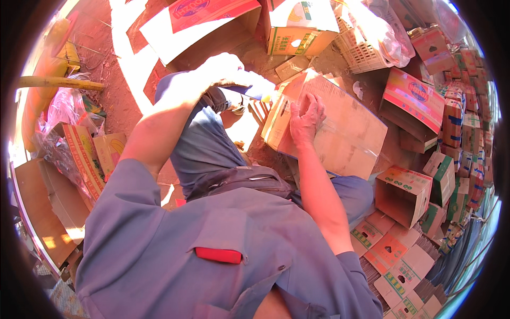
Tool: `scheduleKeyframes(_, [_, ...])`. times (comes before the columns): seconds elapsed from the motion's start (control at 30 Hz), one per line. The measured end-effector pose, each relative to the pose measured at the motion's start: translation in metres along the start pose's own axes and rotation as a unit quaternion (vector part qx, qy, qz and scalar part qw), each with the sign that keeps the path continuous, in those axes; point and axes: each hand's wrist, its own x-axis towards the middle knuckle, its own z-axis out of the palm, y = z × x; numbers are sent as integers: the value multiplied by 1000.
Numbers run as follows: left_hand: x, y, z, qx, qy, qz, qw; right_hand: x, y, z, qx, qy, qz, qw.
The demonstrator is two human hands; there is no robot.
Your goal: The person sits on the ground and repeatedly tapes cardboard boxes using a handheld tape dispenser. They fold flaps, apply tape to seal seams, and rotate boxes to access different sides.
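Note:
My left hand [225, 69] is closed around a blue-and-white tool [251, 87] with a yellow tip. Strong sunlight washes out the hand and much of the tool, so its exact kind cannot be told. The tool's end reaches the near-left edge of a large plain cardboard box [350, 127]. This box lies tilted before me, partly over my right knee, with clear tape across its broad face. My right hand [307, 119] holds it, fingers bent against the broad face near the left edge. An oval handle hole shows in its side.
Open cartons [215, 36] and a banana carton [303, 40] stand ahead, beside a plastic crate [362, 52]. To my right are a red carton [414, 99], an open box [402, 195] and flattened cartons [402, 271]. A yellow pole [59, 83] juts in from the left.

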Motion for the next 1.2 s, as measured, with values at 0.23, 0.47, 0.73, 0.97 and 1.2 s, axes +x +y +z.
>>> scheduleKeyframes(0.23, [3, -13, 3, 137, -32, -19, 990, 6, -5, -1, -54, -15, 11, 998])
scheduleKeyframes(0.47, [37, 16, 49, 153, -7, 50, 987, 26, -6, -5, -62, -72, 16, 995])
scheduleKeyframes(0.73, [41, 78, 93, 62, -37, 10, 997, 23, -15, 8, -113, -64, 36, 991])
scheduleKeyframes(0.97, [26, 87, 70, 20, -46, 12, 999, 35, -20, 3, -188, -169, -154, 955])
scheduleKeyframes(1.2, [42, 73, 192, 273, -104, -15, 956, 60, -26, 15, -393, -477, -352, 703])
